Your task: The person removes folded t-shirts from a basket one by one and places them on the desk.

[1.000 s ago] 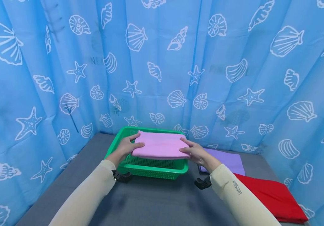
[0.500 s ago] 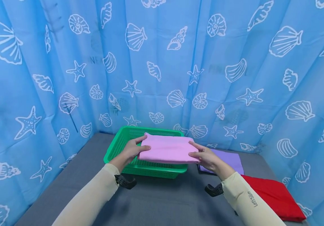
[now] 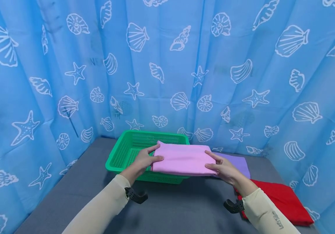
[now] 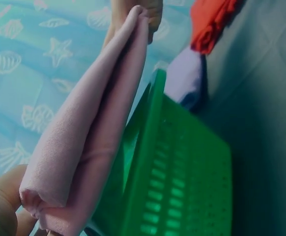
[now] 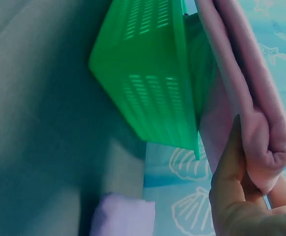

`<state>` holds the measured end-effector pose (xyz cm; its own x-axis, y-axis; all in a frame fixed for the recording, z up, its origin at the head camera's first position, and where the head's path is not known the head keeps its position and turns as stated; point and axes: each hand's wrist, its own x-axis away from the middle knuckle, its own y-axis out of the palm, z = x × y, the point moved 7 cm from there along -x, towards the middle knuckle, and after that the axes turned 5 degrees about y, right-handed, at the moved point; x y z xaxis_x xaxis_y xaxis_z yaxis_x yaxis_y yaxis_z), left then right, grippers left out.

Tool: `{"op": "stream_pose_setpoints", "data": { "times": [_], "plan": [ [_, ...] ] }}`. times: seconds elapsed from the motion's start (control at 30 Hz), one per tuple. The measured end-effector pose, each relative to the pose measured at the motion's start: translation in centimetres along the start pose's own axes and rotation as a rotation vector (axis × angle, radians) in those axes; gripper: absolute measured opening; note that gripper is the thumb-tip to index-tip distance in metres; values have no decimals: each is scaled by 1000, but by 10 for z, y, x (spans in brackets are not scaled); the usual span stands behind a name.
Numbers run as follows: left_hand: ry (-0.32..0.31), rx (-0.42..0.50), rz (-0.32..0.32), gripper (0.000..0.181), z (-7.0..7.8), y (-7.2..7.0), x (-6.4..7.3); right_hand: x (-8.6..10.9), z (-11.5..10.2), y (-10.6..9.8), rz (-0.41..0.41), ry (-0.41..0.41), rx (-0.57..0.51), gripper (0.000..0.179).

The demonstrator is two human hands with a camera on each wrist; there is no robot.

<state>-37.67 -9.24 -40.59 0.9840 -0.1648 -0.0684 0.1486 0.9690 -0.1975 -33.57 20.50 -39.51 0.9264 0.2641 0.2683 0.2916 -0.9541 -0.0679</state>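
Observation:
A folded pink cloth is held up level between both hands, over the front right part of a green plastic basket. My left hand pinches its left end, thumb on top. At the right end, my right hand grips the cloth the same way. The left wrist view shows the pink cloth edge-on as folded layers, apart from the basket's rim. In the right wrist view, fingers and thumb close around the cloth's folded end.
A folded purple cloth lies on the grey tabletop, right of the basket and partly behind the right hand. Nearer, a folded red cloth lies partly under the right forearm. A blue shell-patterned curtain stands behind the table.
Both hands have carried the pink cloth to the right and slightly toward me, uncovering more of the basket's left inside. The basket, purple cloth and red cloth stay in place.

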Motion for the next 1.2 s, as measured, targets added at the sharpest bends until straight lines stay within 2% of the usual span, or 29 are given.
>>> {"op": "stream_pose_setpoints", "data": {
  "times": [0.13, 0.3, 0.43, 0.8, 1.07, 1.2],
  "plan": [
    [14, -11, -8, 70, 3, 11, 5, 10, 4, -9, 41, 8, 38, 75],
    [55, -48, -26, 70, 10, 26, 8, 22, 9, -19, 39, -2, 68, 77],
    [63, -53, -29, 70, 13, 38, 8, 30, 12, -29, 51, -5, 75, 78],
    [82, -86, -19, 67, 14, 69, 7, 51, 24, -50, 93, 18, 107, 77],
    [92, -157, -19, 66, 16, 90, 13, 66, 37, -62, 96, 33, 97, 78],
    [111, -164, -32, 65, 17, 102, 17, 74, 44, -68, 92, 47, 92, 78]
  ]
}}
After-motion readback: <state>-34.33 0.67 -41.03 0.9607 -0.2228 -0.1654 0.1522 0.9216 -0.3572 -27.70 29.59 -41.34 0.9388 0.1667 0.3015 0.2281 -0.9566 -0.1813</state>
